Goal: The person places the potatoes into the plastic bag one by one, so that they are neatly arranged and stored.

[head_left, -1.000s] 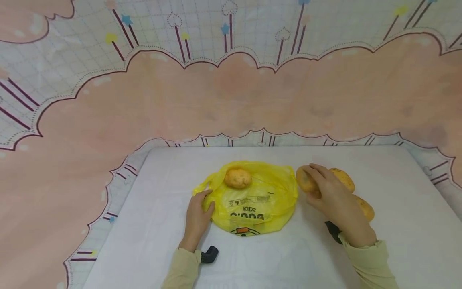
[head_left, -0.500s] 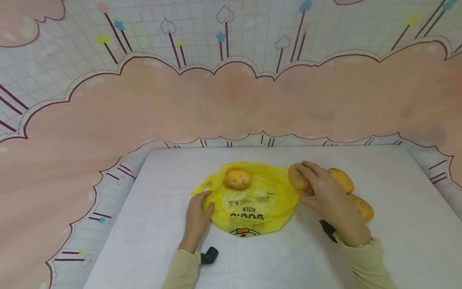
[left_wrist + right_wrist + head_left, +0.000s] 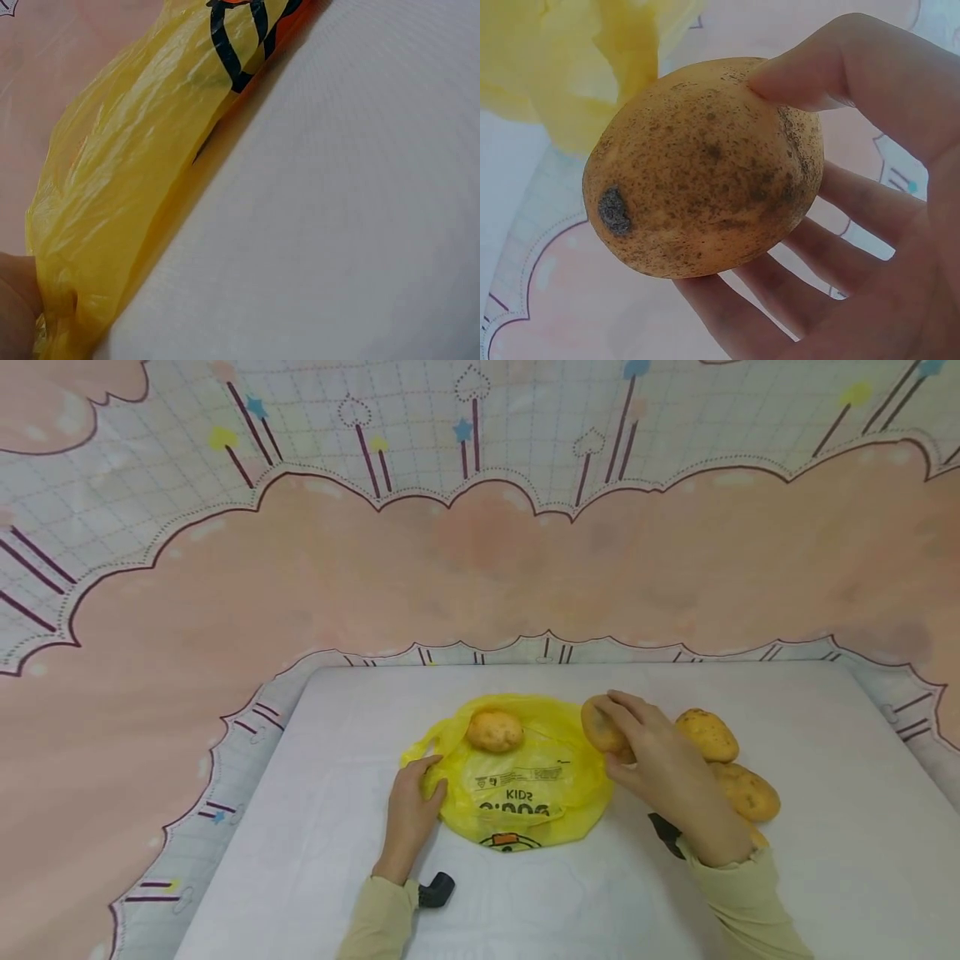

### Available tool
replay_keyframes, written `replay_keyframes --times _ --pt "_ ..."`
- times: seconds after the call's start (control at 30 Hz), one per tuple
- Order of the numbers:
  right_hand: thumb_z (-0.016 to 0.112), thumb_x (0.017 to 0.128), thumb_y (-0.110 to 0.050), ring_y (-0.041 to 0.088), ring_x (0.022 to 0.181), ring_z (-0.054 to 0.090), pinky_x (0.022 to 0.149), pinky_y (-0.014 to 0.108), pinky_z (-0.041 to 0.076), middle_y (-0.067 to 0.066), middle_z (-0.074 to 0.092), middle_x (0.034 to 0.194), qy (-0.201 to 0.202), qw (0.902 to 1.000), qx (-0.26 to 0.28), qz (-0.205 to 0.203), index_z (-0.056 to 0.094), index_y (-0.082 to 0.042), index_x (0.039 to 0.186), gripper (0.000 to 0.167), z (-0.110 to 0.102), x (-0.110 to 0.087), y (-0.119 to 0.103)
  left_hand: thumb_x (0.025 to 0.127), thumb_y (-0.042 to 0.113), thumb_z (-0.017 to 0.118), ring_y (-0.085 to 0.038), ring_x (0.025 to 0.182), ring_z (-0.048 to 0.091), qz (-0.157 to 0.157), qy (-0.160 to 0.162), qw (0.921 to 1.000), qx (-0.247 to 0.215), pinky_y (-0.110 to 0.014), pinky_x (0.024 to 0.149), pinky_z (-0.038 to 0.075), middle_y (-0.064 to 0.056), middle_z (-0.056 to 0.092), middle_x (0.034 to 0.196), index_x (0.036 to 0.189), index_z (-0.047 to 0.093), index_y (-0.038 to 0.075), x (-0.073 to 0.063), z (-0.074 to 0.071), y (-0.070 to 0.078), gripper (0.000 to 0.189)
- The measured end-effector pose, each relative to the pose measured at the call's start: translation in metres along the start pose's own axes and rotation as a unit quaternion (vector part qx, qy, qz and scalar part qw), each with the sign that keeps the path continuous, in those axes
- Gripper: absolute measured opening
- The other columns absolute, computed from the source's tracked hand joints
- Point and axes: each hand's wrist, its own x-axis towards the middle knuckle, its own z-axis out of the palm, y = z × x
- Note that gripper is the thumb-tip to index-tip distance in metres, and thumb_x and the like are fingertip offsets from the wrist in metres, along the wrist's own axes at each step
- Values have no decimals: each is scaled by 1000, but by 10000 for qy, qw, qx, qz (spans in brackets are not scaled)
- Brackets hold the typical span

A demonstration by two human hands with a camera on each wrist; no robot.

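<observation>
A yellow plastic bag (image 3: 570, 806) with black print lies on the table, its mouth spread toward the far side. One potato (image 3: 495, 731) sits in the bag's mouth. My left hand (image 3: 410, 806) grips the bag's left edge between thumb and fingers; the left wrist view has the crinkled film (image 3: 127, 172) bunched beside a bit of the hand. At the bag's right rim, my right hand (image 3: 667, 777) holds another potato (image 3: 600, 727). Up close in the right wrist view, that potato (image 3: 705, 172) is speckled, with a dark scab, thumb on top and fingers underneath.
Right of the right hand lie more potatoes: one at the back (image 3: 707, 735), one nearer (image 3: 750, 792), and a third mostly hidden by the forearm. A patterned cloth backdrop (image 3: 480, 577) rises behind the white table (image 3: 315, 827).
My right hand has carried its potato leftward to the bag's right rim, uncovering more of the potatoes at right. The left hand stays on the bag's edge.
</observation>
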Motion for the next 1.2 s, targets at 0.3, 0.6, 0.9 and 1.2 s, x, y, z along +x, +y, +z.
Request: replay_keyframes --times 0.3,0.6,0.9,1.2 --pt "76 78 -3 38 124 53 86 52 56 20 49 144 6 10000 -52 -65 52 -5 140 66 5 6 -8 91 9 69 -32 122 54 -28 -11 10000 15 -49 106 44 -14 63 128 127 63 5 0 1 0 37" --pt "76 79 -4 37 126 52 89 49 56 19 46 147 -143 9999 45 -76 49 -5 143 69 11 11 -16 91 9 69 -32 121 55 45 51 10000 15 -48 105 44 -14 63 127 127 63 5 -1 4 -2 37" --pt "77 80 -6 36 125 53 88 46 57 18 44 149 -240 9993 104 -249 48 -7 144 70 12 17 -23 91 8 69 -32 122 54 74 97 9999 12 -49 105 44 -14 63 128 127 63 5 -1 4 -5 37" --pt "78 79 -4 37 123 55 88 46 57 19 47 146 -282 9987 229 -366 51 -4 141 68 23 19 -22 91 9 69 -32 122 54 83 92 9999 28 -49 106 44 -14 62 128 128 62 5 -1 5 -4 37"
